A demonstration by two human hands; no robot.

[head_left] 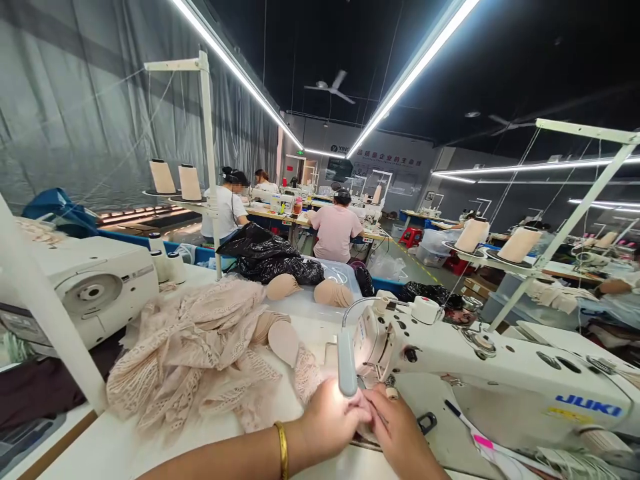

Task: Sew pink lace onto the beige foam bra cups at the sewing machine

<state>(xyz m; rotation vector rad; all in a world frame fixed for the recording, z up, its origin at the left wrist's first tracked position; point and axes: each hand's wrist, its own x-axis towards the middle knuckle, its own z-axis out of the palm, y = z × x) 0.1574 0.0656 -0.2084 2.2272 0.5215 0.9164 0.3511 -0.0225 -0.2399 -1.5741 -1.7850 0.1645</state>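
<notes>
My left hand point(333, 413), with a gold bangle point(283, 450) at its wrist, is closed at the front of the sewing machine point(430, 347). A beige lace piece point(307, 373) runs in under its fingers. My right hand point(393, 423) meets it fingertip to fingertip just below the needle area, its fingers bent and pressed together. What lies between the fingertips is mostly hidden. A grey lamp point(347, 367) on a bent neck shines on the left hand and covers part of it. Left of the hands, beige foam cups point(283, 340) rest against a heap of lace fabric point(195, 340).
More cups point(333, 293) lie on a clear plastic bin lid point(310, 308) beyond the table, beside black plastic bags point(275, 257). Thread stands rise on both sides with cones point(520, 244). A second machine point(85, 293) stands left. Co-workers point(335, 230) sit ahead.
</notes>
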